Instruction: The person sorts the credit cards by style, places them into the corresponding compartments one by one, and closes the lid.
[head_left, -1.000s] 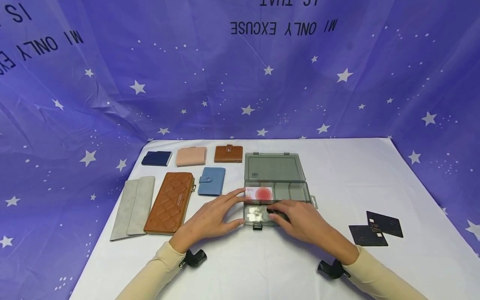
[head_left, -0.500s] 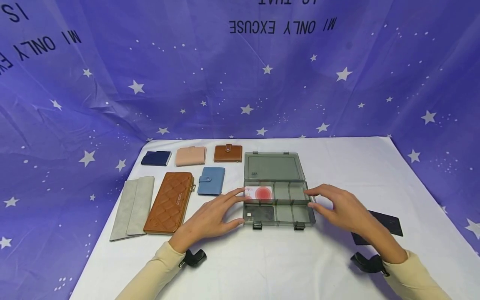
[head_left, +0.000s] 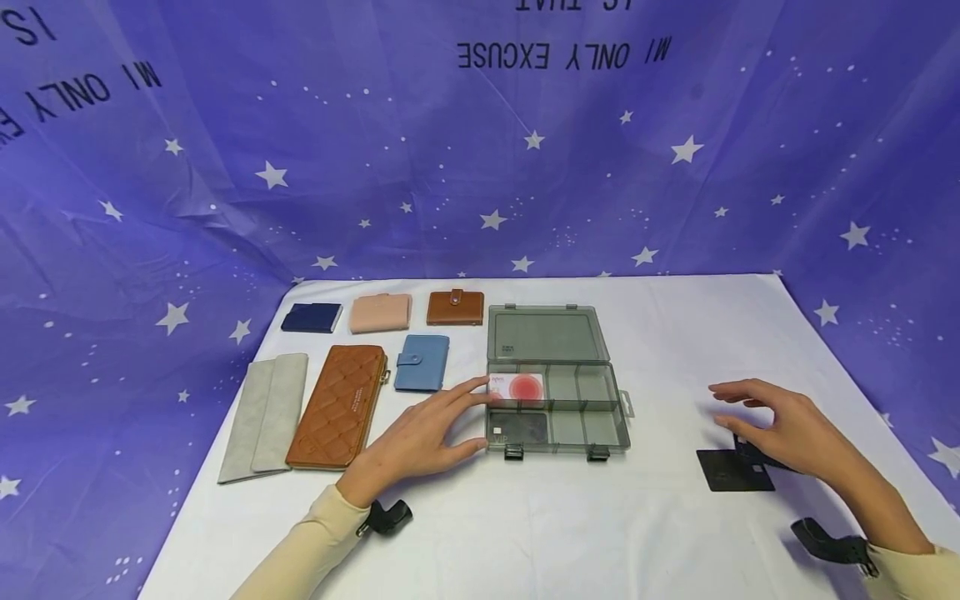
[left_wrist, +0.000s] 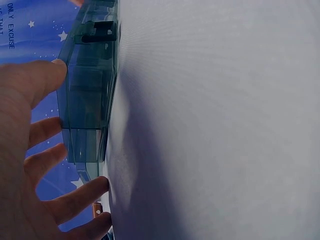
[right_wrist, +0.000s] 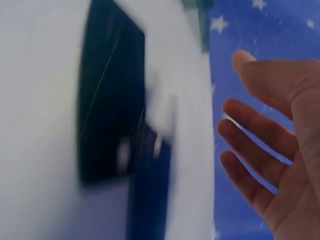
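Note:
A translucent grey-green divided box (head_left: 581, 450) lies with its lid (head_left: 547, 335) folded back. In its rear left compartment is a white card with a red circle (head_left: 517, 387); a black VIP card (head_left: 525, 427) lies in the front left one. My left hand (head_left: 420, 433) rests at the box's left side, thumb and fingertips touching the wall (left_wrist: 85, 100), fingers spread. To the right, my right hand (head_left: 795, 429) hovers over two overlapping black cards, holding nothing. The nearer black card (head_left: 731, 473) shows well; my hand mostly hides the farther card (right_wrist: 150, 200).
Left of the box lie a blue card holder (head_left: 422, 363), a brown snap wallet (head_left: 455, 308), a pink wallet (head_left: 380, 313), a navy card case (head_left: 311, 317), a brown quilted wallet (head_left: 337, 408) and a grey wallet (head_left: 262, 417). A starry purple cloth (head_left: 480, 167) hangs behind the white table.
My right hand has let go of the black VIP card in the front left compartment and moved right, over the two loose black cards. The left hand stays at the box.

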